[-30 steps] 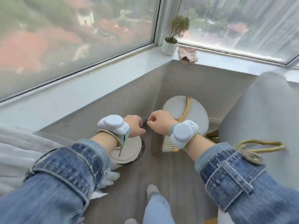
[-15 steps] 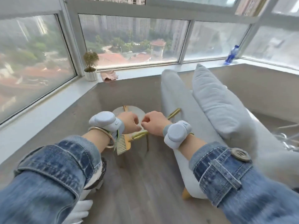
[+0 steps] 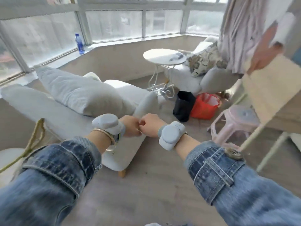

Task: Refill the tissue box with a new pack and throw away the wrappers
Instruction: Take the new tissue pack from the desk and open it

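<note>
Above the floor, left hand fisted, touching fisted right hand

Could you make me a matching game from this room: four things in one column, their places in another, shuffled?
Things:
1. bottle
2. red bag
3. patterned cushion
4. left hand

Places:
A. on the armchair
B. on the windowsill
C. knuckles against the right hand
D. on the floor beside the black bag

Pairs: 1-B, 2-D, 3-A, 4-C
</note>
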Available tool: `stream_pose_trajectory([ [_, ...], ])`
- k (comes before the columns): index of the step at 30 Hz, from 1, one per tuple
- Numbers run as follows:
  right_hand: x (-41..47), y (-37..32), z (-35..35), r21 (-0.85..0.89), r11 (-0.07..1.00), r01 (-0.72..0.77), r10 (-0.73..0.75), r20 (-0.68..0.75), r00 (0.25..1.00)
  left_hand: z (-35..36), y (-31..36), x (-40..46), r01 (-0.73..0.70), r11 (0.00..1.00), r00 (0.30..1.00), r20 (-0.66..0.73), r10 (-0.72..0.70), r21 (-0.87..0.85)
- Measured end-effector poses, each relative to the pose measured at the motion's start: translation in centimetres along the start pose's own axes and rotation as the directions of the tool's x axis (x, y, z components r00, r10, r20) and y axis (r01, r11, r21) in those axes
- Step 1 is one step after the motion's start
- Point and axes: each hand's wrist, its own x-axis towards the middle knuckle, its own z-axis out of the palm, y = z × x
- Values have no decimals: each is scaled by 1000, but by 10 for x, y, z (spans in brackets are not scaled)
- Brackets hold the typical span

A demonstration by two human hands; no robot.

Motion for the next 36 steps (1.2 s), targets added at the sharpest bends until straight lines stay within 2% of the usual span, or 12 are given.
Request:
stream_pose_trajectory([
  [4,-37,80,-39,136,960,-246,264,-132,955,-5,92,37,-216,976,975,57,214,36],
  [8,-72,135,-65,240,899,-365,413,-196,889,-4,159,58,-371,925,926,105,362,80],
  [13,-130,219,-91,327,786,-524,607,-248,755,12,276,78,-602,778,798,177,576,178],
  [17,-185,291,-116,375,699,-609,709,-259,655,37,377,89,-710,668,704,239,669,222],
  [22,-249,386,-162,434,637,-638,767,-274,580,51,505,99,-786,609,615,249,748,107],
  [24,-269,426,-188,426,615,-664,786,-265,559,55,561,107,-791,586,611,255,750,172],
  [26,-276,448,-197,453,599,-660,797,-259,546,59,583,113,-796,556,604,266,751,239],
  [28,-276,478,-210,495,582,-645,806,-243,540,63,612,132,-806,539,591,279,757,244],
  [33,-247,569,-244,456,578,-677,811,-224,541,67,683,210,-818,522,575,285,767,242],
  [36,-224,623,-272,459,579,-674,811,-234,537,68,726,261,-805,537,593,298,748,254],
])
